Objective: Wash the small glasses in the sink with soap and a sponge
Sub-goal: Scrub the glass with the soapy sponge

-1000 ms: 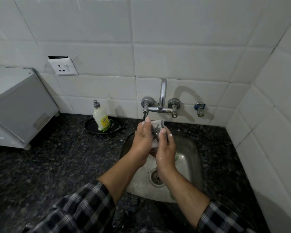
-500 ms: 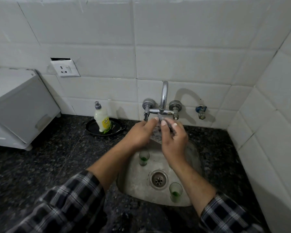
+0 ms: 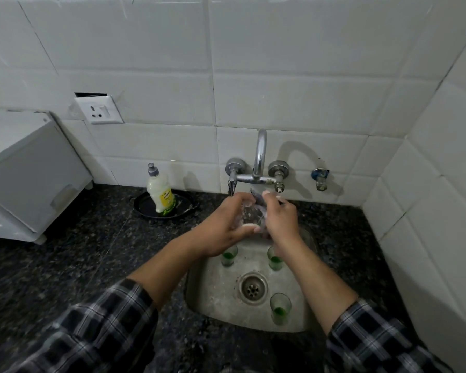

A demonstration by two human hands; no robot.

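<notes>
A white box (image 3: 24, 179) sits at the back left of the dark speckled bench (image 3: 65, 265), below a wall socket (image 3: 98, 110). Right of it, at the bench's back edge, a soap bottle (image 3: 160, 189) stands upright in a shallow black dish (image 3: 145, 208).

The sink (image 3: 213, 300) is sunk into the bench nearer its right edge, with the tap (image 3: 258, 168) on the tiled wall above its back rim. Just under the tap, over the back of the sink, the two hands meet. The left hand (image 3: 221, 227) has its fingers and thumb curled round a dark, foamy sponge (image 3: 253, 211). The right hand (image 3: 280, 219) grips the same sponge from the other side, fingers bent over it. Whether a glass is inside the foam cannot be told.

Three small glasses stand upright on the sink floor, each with a green bottom. The left glass (image 3: 228, 255) is partly hidden under the left wrist. The middle glass (image 3: 274, 258) is beside the right wrist. The near glass (image 3: 279, 308) stands just right of the drain (image 3: 253, 288), toward the sink's front rim. A blue valve (image 3: 319, 177) sticks out of the wall right of the tap.
</notes>
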